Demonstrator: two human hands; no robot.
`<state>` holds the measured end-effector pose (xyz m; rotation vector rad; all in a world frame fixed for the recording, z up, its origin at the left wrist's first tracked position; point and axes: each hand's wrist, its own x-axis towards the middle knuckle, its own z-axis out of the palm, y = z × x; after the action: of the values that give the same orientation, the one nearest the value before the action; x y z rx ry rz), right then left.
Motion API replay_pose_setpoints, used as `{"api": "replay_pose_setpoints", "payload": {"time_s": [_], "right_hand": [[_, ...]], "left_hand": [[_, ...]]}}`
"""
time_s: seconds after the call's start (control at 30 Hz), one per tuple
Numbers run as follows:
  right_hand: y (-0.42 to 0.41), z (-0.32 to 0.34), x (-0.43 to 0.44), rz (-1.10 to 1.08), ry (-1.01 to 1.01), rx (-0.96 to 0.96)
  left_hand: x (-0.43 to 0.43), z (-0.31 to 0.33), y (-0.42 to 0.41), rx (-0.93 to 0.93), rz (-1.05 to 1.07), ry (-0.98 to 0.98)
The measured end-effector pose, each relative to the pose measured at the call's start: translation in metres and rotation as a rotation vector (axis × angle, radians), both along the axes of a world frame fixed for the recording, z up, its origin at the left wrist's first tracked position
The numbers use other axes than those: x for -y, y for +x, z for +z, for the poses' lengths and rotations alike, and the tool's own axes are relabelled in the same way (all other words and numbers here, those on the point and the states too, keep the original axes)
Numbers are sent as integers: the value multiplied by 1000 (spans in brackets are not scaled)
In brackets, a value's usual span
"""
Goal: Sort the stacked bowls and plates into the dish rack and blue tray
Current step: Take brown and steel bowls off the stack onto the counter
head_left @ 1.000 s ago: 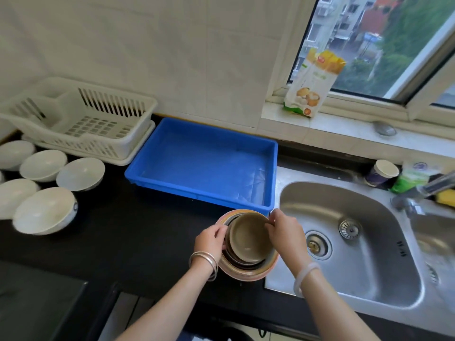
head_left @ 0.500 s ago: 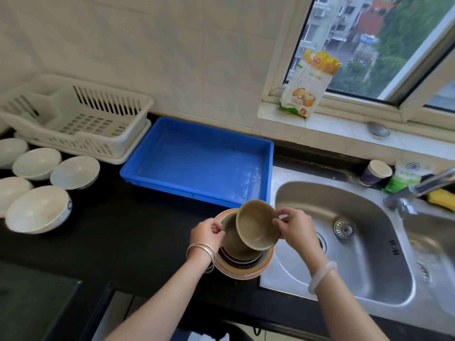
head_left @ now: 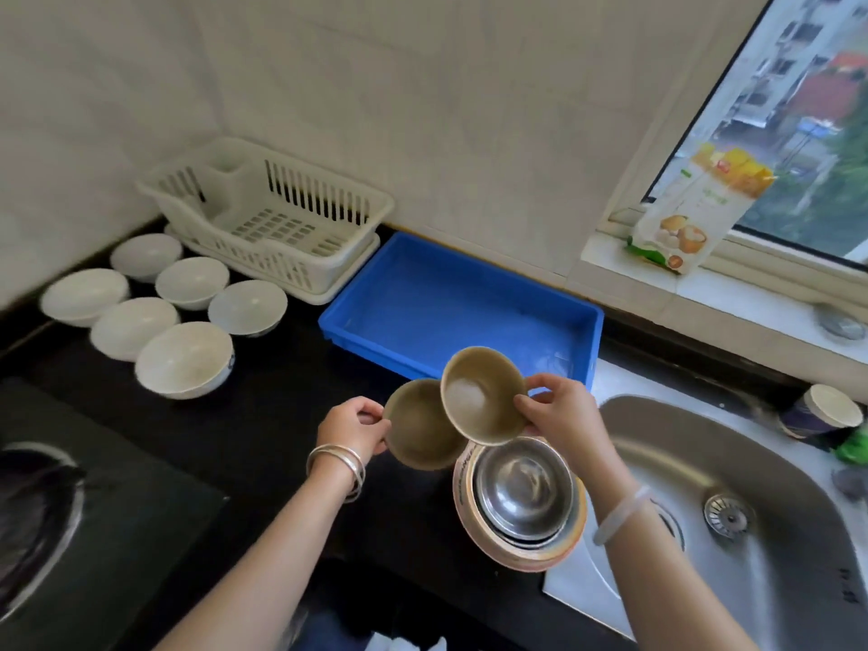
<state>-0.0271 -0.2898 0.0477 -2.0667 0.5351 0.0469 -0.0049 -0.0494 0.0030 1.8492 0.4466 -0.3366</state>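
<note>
My right hand (head_left: 561, 418) pinches the rim of a tan bowl (head_left: 481, 394), lifted and tilted above the stack. A second tan bowl (head_left: 420, 427) is held by its left rim in my left hand (head_left: 354, 427), just left of and partly under the first. Below them a steel bowl (head_left: 523, 493) sits nested in a pink-rimmed plate stack (head_left: 516, 556) at the counter's edge beside the sink. The blue tray (head_left: 469, 307) lies behind, holding nothing. Left of it stands the white dish rack (head_left: 272, 218), also holding no dishes.
Several white bowls (head_left: 183, 357) sit upside down on the black counter at the left. A stove burner (head_left: 33, 514) is at the near left. The steel sink (head_left: 732, 505) lies to the right, with a cup (head_left: 824, 411) behind it and a packet (head_left: 695, 209) on the windowsill.
Both tan bowls have come off the stack: the right hand raised one higher, the left hand lifted the second out to the left. The steel bowl is now uncovered. The camera swung left.
</note>
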Motion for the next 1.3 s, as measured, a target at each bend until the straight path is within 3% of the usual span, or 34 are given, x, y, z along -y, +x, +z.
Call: {"api": "replay_pose_setpoints", "payload": {"time_s": [0.47, 0.83, 1.3], "right_hand": [[129, -77, -162, 96, 200, -139], [169, -130, -235, -2, 318, -281], [191, -142, -257, -74, 414, -357]], "left_hand": [[-152, -50, 23, -132, 583, -118], [-187, -78, 47, -196, 683, -77], [-185, -83, 59, -222, 754, -146]]}}
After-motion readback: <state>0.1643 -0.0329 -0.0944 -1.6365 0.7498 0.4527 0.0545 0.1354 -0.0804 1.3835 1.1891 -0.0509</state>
